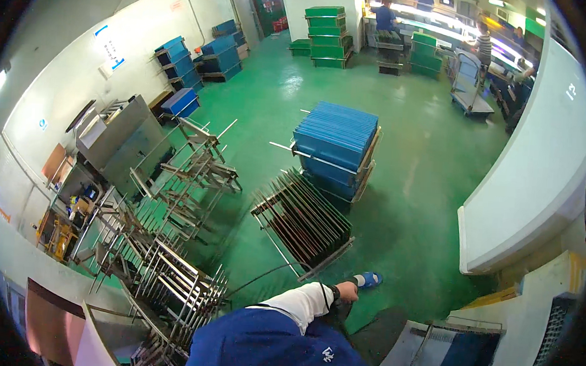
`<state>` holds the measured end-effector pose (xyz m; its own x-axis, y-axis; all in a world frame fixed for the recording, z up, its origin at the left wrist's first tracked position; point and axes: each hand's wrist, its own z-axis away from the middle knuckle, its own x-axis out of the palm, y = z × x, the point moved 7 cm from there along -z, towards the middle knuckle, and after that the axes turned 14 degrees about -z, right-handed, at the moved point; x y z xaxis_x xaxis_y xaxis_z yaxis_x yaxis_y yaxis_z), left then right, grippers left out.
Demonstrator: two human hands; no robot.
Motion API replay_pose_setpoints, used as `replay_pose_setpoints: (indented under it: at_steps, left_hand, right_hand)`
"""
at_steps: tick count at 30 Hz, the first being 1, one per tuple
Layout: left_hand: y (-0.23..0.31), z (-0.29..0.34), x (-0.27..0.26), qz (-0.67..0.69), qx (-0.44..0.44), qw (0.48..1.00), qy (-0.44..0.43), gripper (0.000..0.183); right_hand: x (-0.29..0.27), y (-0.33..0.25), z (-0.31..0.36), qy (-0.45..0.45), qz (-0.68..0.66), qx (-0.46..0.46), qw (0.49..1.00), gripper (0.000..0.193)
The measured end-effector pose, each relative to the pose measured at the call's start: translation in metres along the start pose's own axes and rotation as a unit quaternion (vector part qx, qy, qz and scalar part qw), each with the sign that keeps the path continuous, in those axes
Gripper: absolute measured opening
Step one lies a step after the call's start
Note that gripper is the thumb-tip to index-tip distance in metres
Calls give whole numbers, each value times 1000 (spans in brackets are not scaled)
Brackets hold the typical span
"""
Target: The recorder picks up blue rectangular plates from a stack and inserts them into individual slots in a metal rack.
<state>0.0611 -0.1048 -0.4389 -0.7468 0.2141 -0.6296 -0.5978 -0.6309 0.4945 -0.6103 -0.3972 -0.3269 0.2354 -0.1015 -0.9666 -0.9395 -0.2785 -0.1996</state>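
My left hand (347, 291) is at the bottom middle, at the end of a white sleeve (310, 304) with a dark band at the wrist. Its fingers look curled in, and whatever they may hold is hidden. Just beyond it is a foot in a blue slipper (371, 280). Nearest ahead, apart from the hand, a metal rack of dark upright plates (302, 220) rests on the green floor. A thin dark line (261, 276) runs from the rack's near end toward the lower left. My right hand does not show.
Behind the rack stand stacked blue bins (335, 142) in a frame. Metal frames (187, 171) crowd the left side. Farther off are blue crates (180, 64), green crates (327, 36) and a trolley (473, 103). People (384, 17) are at a lit bench. A white panel (532, 162) bounds the right.
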Motion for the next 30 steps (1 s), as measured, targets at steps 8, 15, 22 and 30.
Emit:
replay_pose_setpoints:
  at_steps: [8,15,22,30]
  left_hand:
    - [-5,-15,10,20,41,999,1,31]
    - [-2,-6,5,5,15,999,-42,34]
    - [-6,21,-7,46,6,999,-14,31]
    - [23,37,-25,51,14,999,-15,29]
  right_hand:
    - [15,34,-12,-55,16,-42,997,49]
    - [3,15,1,-5,36,-21,999,43]
    - [25,17,3,42,1,-7,999,39]
    - [90,68,-52,139,-76,-121,980,38]
